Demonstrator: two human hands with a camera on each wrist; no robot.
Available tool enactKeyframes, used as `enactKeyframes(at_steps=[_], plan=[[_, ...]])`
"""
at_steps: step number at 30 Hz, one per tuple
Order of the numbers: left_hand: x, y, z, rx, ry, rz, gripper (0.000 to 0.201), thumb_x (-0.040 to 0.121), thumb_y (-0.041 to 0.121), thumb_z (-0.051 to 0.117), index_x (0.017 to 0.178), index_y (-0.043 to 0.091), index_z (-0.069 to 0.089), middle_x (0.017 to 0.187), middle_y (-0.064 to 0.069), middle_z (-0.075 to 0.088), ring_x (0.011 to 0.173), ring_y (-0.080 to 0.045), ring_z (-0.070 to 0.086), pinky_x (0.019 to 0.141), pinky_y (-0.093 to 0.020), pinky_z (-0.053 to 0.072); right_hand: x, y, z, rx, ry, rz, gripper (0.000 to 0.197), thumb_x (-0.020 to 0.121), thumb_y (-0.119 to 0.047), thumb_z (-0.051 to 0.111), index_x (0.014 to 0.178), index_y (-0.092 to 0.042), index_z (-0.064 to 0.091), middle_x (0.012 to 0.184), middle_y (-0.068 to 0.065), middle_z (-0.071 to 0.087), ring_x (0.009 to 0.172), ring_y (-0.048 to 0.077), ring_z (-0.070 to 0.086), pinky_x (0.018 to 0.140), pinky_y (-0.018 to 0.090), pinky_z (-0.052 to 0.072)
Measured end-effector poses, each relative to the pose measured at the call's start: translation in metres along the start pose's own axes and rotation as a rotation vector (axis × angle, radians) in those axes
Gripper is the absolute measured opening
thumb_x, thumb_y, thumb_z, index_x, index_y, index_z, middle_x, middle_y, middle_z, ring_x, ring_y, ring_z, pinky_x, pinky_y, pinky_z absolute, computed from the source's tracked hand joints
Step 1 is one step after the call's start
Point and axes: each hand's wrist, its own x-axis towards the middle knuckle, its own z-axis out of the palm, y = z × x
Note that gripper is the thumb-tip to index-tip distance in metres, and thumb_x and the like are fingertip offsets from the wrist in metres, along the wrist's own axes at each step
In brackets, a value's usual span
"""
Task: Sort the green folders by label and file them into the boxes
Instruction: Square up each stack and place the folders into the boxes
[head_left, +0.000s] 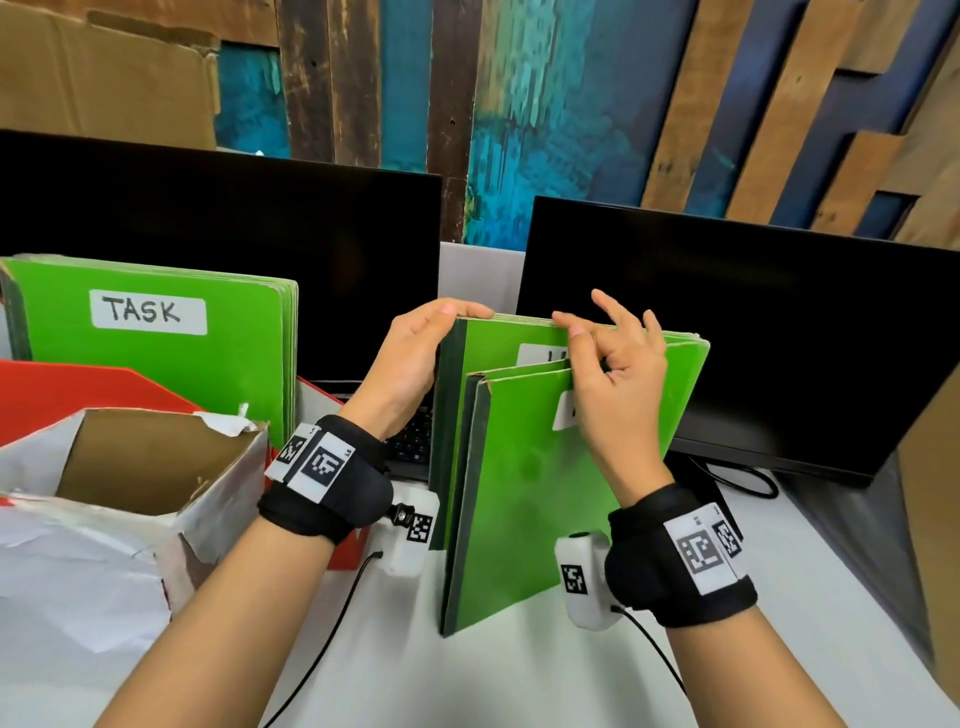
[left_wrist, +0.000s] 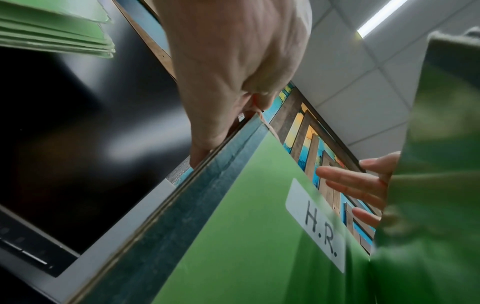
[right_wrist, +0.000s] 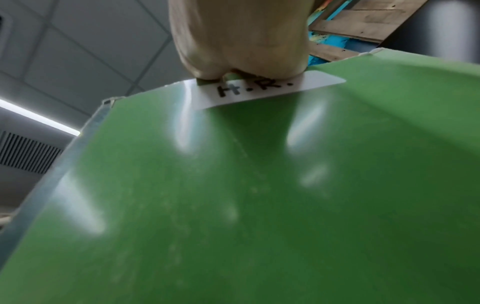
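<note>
A stack of green folders (head_left: 675, 379) stands upright on the white table (head_left: 467, 680). My left hand (head_left: 415, 353) grips its top left corner, seen close in the left wrist view (left_wrist: 233, 72). That stack's front cover bears an H.R. label (left_wrist: 319, 226). In front of it a lower green folder (head_left: 519, 493) stands tilted, and my right hand (head_left: 613, 384) pinches its top edge. In the right wrist view this folder (right_wrist: 259, 185) also shows an H.R. label (right_wrist: 259, 90) under the hand. More green folders marked TASK (head_left: 156, 364) stand in a red box (head_left: 78, 384) at the left.
A torn white cardboard box (head_left: 218, 499) stands open at the front left. Two dark monitors (head_left: 208, 218) (head_left: 727, 312) stand behind the folders, with a keyboard (head_left: 413, 441) below the left one. Cables trail from both wrist cameras across the table.
</note>
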Motion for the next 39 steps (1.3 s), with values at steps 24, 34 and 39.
enactKeyframes(at_steps=[24,34,39], plan=[[0.0,0.004,0.0,-0.072,-0.014,-0.039,0.036,0.103,0.018,0.033,0.097,0.007,0.067,0.108,-0.007,0.066,0.1,-0.022,0.06,0.095,-0.043,0.048,0.0,-0.003,0.0,0.015,0.034,0.022,0.024,0.093,-0.019,0.052,0.082,-0.017,0.074,0.09,-0.026,0.058,0.117,0.0,0.049,0.109,0.027,0.022],[0.001,0.009,0.001,-0.087,0.003,-0.115,0.044,0.104,0.032,0.029,0.09,0.012,0.065,0.105,-0.006,0.07,0.09,-0.016,0.067,0.075,-0.027,0.055,-0.003,-0.002,-0.004,0.081,0.153,-0.016,0.028,0.089,-0.024,0.058,0.065,-0.015,0.069,0.084,0.003,0.067,0.098,0.019,0.059,0.097,0.045,0.037],[0.002,0.006,0.002,-0.049,0.031,-0.099,0.045,0.104,0.032,0.028,0.089,0.015,0.066,0.109,-0.013,0.067,0.095,-0.023,0.064,0.081,-0.039,0.056,-0.008,-0.006,-0.007,0.161,0.237,-0.02,0.028,0.088,-0.023,0.062,0.061,-0.018,0.061,0.068,0.006,0.051,0.077,0.025,0.049,0.076,0.048,0.039]])
